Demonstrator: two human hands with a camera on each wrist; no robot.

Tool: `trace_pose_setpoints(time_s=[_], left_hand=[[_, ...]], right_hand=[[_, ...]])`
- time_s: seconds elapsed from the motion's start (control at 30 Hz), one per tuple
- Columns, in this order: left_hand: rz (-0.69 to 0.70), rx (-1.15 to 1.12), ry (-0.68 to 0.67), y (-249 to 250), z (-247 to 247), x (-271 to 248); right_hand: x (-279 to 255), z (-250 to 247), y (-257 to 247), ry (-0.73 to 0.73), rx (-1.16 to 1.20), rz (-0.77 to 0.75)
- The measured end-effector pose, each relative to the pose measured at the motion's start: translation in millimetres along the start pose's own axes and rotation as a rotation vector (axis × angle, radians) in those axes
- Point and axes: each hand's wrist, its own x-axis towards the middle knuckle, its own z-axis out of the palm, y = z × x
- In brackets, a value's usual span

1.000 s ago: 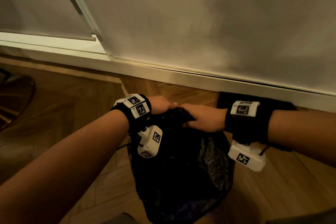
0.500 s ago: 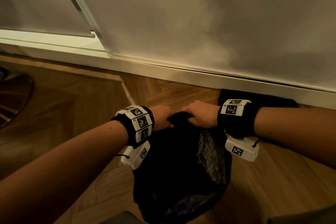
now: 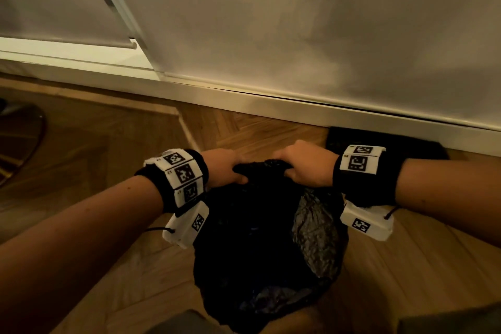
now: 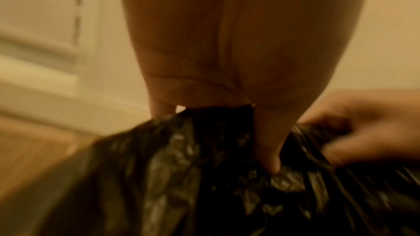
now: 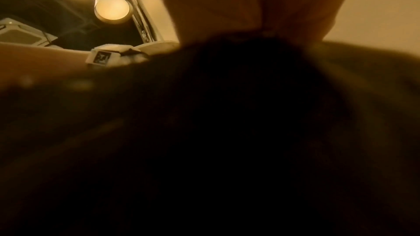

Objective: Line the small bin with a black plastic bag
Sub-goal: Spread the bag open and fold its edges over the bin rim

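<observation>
A crinkled black plastic bag [image 3: 265, 238] hangs low in the middle of the head view, over the wooden floor. My left hand [image 3: 223, 169] grips the bag's far top edge on the left, and my right hand [image 3: 305, 164] grips it on the right, a short stretch of bunched plastic between them. In the left wrist view my left hand [image 4: 238, 96] pinches the black bag [image 4: 204, 177], thumb pressed into the plastic, with my right hand [image 4: 363, 126] blurred beside it. The right wrist view is mostly dark bag [image 5: 227, 132]. Whether a bin stands under the plastic cannot be told.
A white wall with a skirting board [image 3: 298, 111] runs just beyond the hands. A flat black object [image 3: 406, 144] lies on the floor against the skirting, behind my right wrist. A dark round object [image 3: 19, 141] sits at the far left. Herringbone wood floor [image 3: 406, 266] surrounds the bag.
My two hands have drawn apart along the bag's top edge, the left going left and the right going right. The bag's mouth has widened a little.
</observation>
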Motion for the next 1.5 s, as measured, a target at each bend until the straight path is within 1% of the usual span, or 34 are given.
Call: trace_pose_setpoints(time_s=[0.1,0.17,0.27,0.37,0.57,0.67,0.73,0.8,0.87,0.93,1.0,1.03,1.13,1.2,1.27,1.33,1.4,1.5], left_hand=[[0.061,0.031,0.097,16,4,2],[0.097,0.078,0.125,25,5,6],[0.084,0.184,0.13,32,-1,13],[0.062,0.255,0.117,33,-5,17],[0.082,0.253,0.156,30,-10,17],[0.072,0.203,0.166,28,-11,18],[0.048,0.168,0.186,21,-11,17],[0.008,0.151,0.221,11,-11,16],[-0.029,0.125,0.24,3,-11,13],[-0.052,0.102,0.252,1,-11,13],[-0.07,0.089,0.245,1,-12,14],[-0.074,0.085,0.239,1,-12,15],[-0.062,0.078,0.218,1,-12,16],[-0.054,0.063,0.212,3,-11,15],[-0.052,0.033,0.204,2,-11,13],[-0.074,-0.045,0.195,-5,-8,6],[-0.107,-0.17,0.199,-18,-3,-7],[-0.205,-0.376,0.198,-39,10,-35]], right_hand=[[6,-2,-2,-0.033,-0.049,0.017],[7,-2,0,-0.062,-0.053,0.039],[5,-1,2,-0.096,-0.03,0.053],[6,-3,2,-0.082,-0.032,0.047],[11,-2,4,-0.051,-0.06,0.05],[14,-6,9,-0.039,-0.028,0.065],[11,-9,15,-0.026,0.088,0.1],[1,-13,22,-0.064,0.188,0.134],[-6,-12,28,-0.097,0.159,0.136],[-9,-9,32,-0.082,0.12,0.154],[-12,-9,29,-0.056,0.171,0.193],[-14,-9,25,-0.067,0.195,0.194],[-20,-1,21,-0.132,0.146,0.142],[-21,3,24,-0.119,0.139,0.15],[-21,7,26,-0.099,0.184,0.148],[-22,11,30,-0.103,0.217,0.149],[-25,14,35,-0.106,0.254,0.164],[-33,7,36,-0.124,0.341,0.193]])
